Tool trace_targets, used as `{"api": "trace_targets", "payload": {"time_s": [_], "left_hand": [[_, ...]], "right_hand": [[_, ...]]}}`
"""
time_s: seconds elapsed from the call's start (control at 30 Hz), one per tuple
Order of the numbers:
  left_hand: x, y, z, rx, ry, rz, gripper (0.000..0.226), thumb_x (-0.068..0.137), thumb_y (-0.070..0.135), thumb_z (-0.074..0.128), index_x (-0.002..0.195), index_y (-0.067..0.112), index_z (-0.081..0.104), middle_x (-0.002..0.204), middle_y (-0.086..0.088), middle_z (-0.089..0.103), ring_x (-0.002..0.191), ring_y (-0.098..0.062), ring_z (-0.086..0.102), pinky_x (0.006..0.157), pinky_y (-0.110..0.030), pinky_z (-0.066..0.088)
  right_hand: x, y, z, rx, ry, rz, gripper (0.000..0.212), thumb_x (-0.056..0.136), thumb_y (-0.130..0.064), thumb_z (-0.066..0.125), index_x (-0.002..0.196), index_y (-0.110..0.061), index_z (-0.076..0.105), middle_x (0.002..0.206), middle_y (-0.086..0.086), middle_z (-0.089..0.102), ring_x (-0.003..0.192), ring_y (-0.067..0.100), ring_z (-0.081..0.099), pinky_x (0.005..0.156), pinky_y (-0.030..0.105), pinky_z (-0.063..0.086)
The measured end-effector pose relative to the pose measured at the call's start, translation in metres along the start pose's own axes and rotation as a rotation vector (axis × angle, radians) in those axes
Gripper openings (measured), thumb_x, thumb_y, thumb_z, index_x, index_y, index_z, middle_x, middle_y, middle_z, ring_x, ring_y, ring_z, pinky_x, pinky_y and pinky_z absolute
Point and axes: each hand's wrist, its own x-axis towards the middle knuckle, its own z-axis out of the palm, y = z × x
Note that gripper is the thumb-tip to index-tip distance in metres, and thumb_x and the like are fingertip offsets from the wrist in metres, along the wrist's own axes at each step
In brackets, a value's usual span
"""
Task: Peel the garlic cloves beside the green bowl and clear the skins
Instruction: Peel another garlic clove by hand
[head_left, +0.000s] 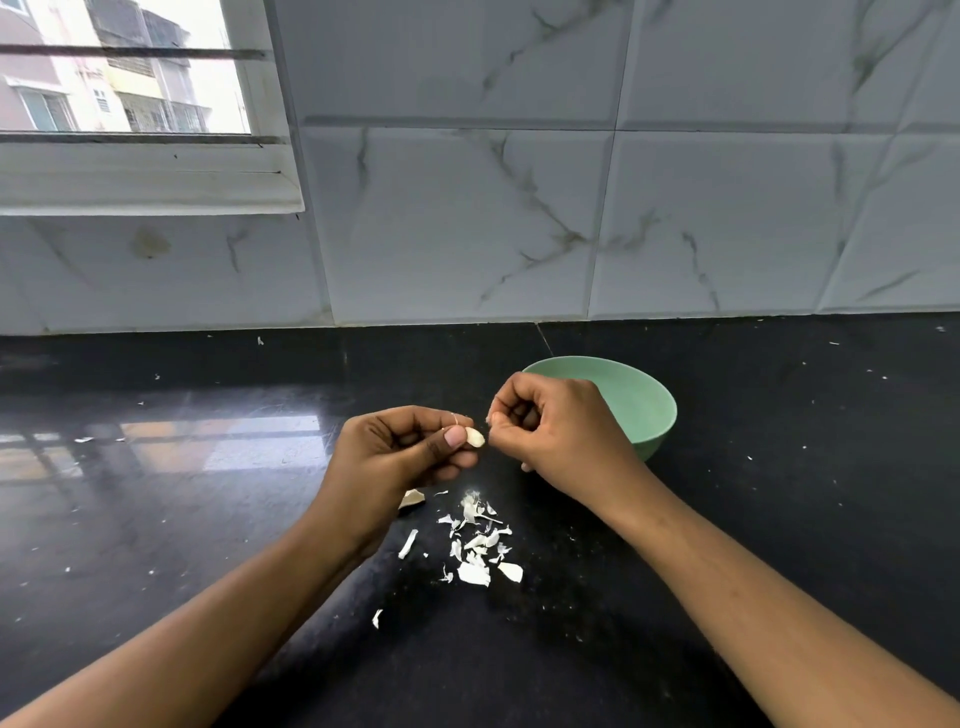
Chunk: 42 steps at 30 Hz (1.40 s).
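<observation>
One clove (475, 437) in left fingers (436, 415) (skins (475, 540) below)

A glossy black stone worktop (779, 519) filled the lower half, meeting at 12 o'clock a wall of large white tiles (519, 208) veined in grey. At 10 o'clock sat a white-framed window (145, 179) crossed by horizontal bars (130, 50), with apartment blocks (156, 104) beyond. Its daylight reflected off the worktop at 9 o'clock.
</observation>
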Motion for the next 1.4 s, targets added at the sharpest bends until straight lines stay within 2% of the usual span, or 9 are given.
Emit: {"api": "trace_targets", "payload": {"time_s": [0.1, 0.2, 0.27, 0.4, 0.53, 0.73, 0.97, 1.2, 1.4], "left_hand": [[0.002, 0.000, -0.001, -0.042, 0.009, -0.053, 0.020, 0.068, 0.012, 0.068, 0.085, 0.003, 0.071, 0.075, -0.011, 0.073, 0.064, -0.014, 0.069, 0.059, -0.020, 0.056], [0.003, -0.001, -0.003, -0.051, 0.016, -0.096, 0.021, 0.068, 0.013, 0.068, 0.087, 0.003, 0.070, 0.074, -0.009, 0.073, 0.063, -0.012, 0.068, 0.060, -0.020, 0.055], [0.003, -0.001, -0.004, -0.040, 0.019, -0.119, 0.022, 0.068, 0.014, 0.068, 0.087, 0.004, 0.070, 0.076, -0.010, 0.073, 0.064, -0.012, 0.069, 0.061, -0.021, 0.055], [0.002, -0.001, -0.003, -0.042, 0.027, -0.138, 0.023, 0.066, 0.016, 0.070, 0.086, 0.005, 0.070, 0.081, -0.010, 0.074, 0.065, -0.012, 0.069, 0.062, -0.020, 0.055], [0.002, 0.000, -0.001, -0.053, 0.065, -0.135, 0.022, 0.064, 0.014, 0.070, 0.084, 0.005, 0.069, 0.079, -0.010, 0.074, 0.066, -0.013, 0.070, 0.062, -0.021, 0.055], [0.002, 0.002, 0.000, -0.065, 0.096, -0.120, 0.013, 0.067, 0.008, 0.070, 0.079, 0.003, 0.067, 0.069, -0.007, 0.072, 0.064, -0.012, 0.070, 0.058, -0.019, 0.054], [0.003, 0.002, -0.001, -0.060, 0.079, -0.132, 0.020, 0.064, 0.013, 0.070, 0.081, 0.002, 0.067, 0.069, -0.009, 0.071, 0.064, -0.012, 0.070, 0.058, -0.019, 0.054], [0.004, 0.003, -0.002, -0.089, 0.086, -0.150, 0.022, 0.065, 0.014, 0.069, 0.082, 0.001, 0.067, 0.069, -0.009, 0.071, 0.060, -0.011, 0.068, 0.057, -0.018, 0.053], [0.003, 0.001, -0.002, -0.041, 0.088, -0.160, 0.018, 0.064, 0.013, 0.071, 0.078, 0.003, 0.067, 0.065, -0.007, 0.071, 0.058, -0.012, 0.068, 0.059, -0.019, 0.054]], "right_hand": [[0.003, 0.000, -0.008, 0.038, -0.066, 0.063, 0.009, 0.083, -0.017, 0.065, 0.075, -0.017, 0.068, 0.060, -0.007, 0.062, 0.054, 0.010, 0.062, 0.054, 0.034, 0.057], [0.003, -0.003, -0.014, 0.089, -0.316, 0.110, 0.014, 0.090, -0.015, 0.059, 0.085, -0.014, 0.072, 0.070, 0.001, 0.069, 0.059, 0.011, 0.066, 0.048, 0.025, 0.054], [0.003, -0.002, -0.015, 0.063, -0.371, 0.100, 0.013, 0.090, -0.016, 0.060, 0.086, -0.013, 0.073, 0.070, 0.001, 0.069, 0.059, 0.009, 0.066, 0.047, 0.020, 0.051], [0.003, 0.002, -0.012, 0.017, -0.283, 0.078, 0.006, 0.080, -0.017, 0.072, 0.074, -0.014, 0.073, 0.058, 0.001, 0.067, 0.056, 0.019, 0.067, 0.049, 0.024, 0.052], [0.002, 0.003, -0.006, 0.078, -0.280, 0.099, 0.011, 0.072, -0.014, 0.080, 0.071, -0.014, 0.069, 0.052, -0.008, 0.060, 0.049, 0.005, 0.057, 0.047, 0.024, 0.053], [0.001, 0.002, -0.001, 0.359, -0.274, 0.183, 0.011, 0.078, -0.019, 0.076, 0.080, -0.010, 0.071, 0.067, 0.003, 0.068, 0.061, 0.013, 0.067, 0.048, 0.022, 0.050], [0.001, 0.001, 0.003, 0.360, -0.268, 0.152, 0.009, 0.090, -0.013, 0.063, 0.081, -0.011, 0.065, 0.066, 0.000, 0.063, 0.059, 0.009, 0.064, 0.048, 0.022, 0.051], [0.000, 0.001, 0.000, 0.267, -0.264, 0.086, 0.004, 0.087, -0.009, 0.066, 0.087, -0.013, 0.067, 0.071, 0.002, 0.066, 0.065, 0.011, 0.068, 0.051, 0.028, 0.057], [0.002, 0.003, -0.001, -0.095, -0.119, -0.260, 0.009, 0.081, -0.022, 0.070, 0.085, -0.015, 0.075, 0.071, -0.005, 0.069, 0.064, 0.008, 0.062, 0.061, 0.028, 0.051]]}}
